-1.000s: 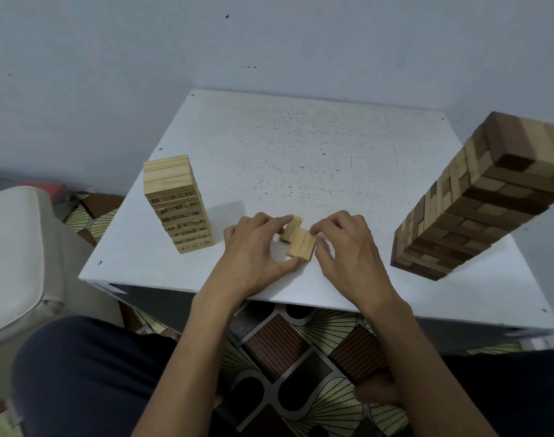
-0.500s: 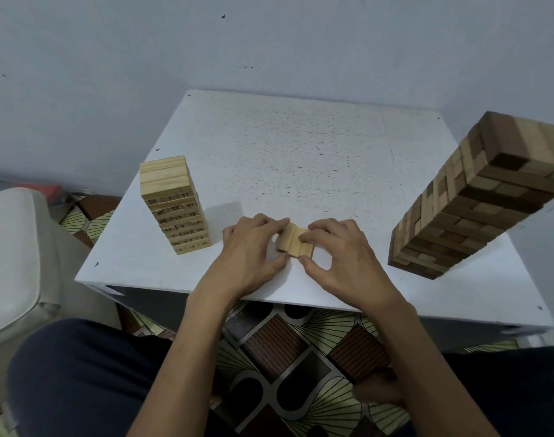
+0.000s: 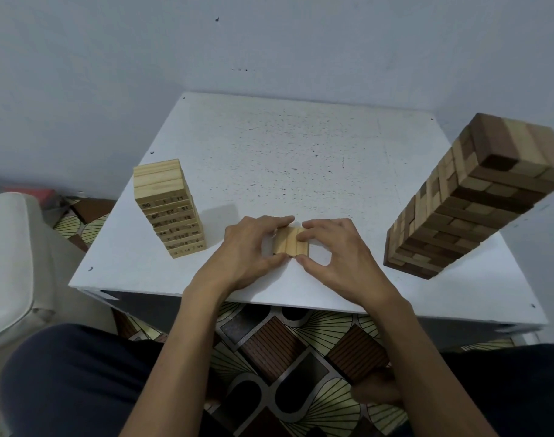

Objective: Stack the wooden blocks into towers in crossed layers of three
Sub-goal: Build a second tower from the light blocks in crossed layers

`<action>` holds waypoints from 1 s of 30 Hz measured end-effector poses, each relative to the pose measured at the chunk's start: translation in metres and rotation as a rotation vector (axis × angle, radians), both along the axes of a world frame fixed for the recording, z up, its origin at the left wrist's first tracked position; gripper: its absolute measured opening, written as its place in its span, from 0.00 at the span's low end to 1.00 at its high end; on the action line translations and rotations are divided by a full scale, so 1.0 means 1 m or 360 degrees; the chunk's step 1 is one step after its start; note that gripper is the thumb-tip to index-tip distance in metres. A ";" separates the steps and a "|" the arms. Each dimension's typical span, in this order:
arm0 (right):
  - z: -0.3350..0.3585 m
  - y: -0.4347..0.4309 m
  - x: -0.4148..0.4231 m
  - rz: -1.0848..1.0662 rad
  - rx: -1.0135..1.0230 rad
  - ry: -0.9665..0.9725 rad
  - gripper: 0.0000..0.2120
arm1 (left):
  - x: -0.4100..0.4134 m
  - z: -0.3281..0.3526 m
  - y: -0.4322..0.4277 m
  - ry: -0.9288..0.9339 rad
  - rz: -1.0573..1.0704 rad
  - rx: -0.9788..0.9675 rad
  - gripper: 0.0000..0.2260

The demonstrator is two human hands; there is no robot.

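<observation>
white table [image 3: 301, 146] had a small tower [image 3: 168, 212] done by its left edge and a big tower [image 3: 465, 209] by its right edge, while the left hand [image 3: 247, 250] and right hand [image 3: 342, 253] pinched three blocks [image 3: 291, 246] together near the front edge, likely the bottom of a third tower.

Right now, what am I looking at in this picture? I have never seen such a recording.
No machine here: a person wears one camera on the head, looking down at their own hands. On the white table stand a pale tower with printed numbers, left, and a taller tower of light and dark wood, right. Between them lies a row of pale blocks, apparently three, side by side. The left hand and the right hand both pinch this row, thumbs at its near end.
</observation>
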State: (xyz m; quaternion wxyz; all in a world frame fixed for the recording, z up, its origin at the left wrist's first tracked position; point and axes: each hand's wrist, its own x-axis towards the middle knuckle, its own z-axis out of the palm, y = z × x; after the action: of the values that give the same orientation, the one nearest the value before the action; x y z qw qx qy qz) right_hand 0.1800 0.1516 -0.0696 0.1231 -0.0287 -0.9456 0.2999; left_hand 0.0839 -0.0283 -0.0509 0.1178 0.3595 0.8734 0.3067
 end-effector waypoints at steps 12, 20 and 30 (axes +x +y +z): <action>0.001 0.004 -0.003 0.0050 -0.0095 -0.0078 0.18 | -0.003 0.002 -0.002 -0.0068 -0.0061 0.0065 0.29; 0.002 0.005 -0.003 0.0060 -0.0126 -0.0115 0.21 | -0.004 0.003 -0.001 -0.0073 -0.0053 0.0062 0.30; 0.003 0.006 -0.003 0.0059 -0.0161 -0.0173 0.24 | -0.004 0.007 -0.002 -0.0082 -0.0088 0.0029 0.29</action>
State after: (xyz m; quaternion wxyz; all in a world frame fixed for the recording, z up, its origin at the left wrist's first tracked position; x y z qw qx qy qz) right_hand 0.1766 0.1579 -0.0669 0.0644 -0.0337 -0.9349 0.3475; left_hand 0.0801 -0.0301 -0.0438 0.1455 0.3766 0.8569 0.3205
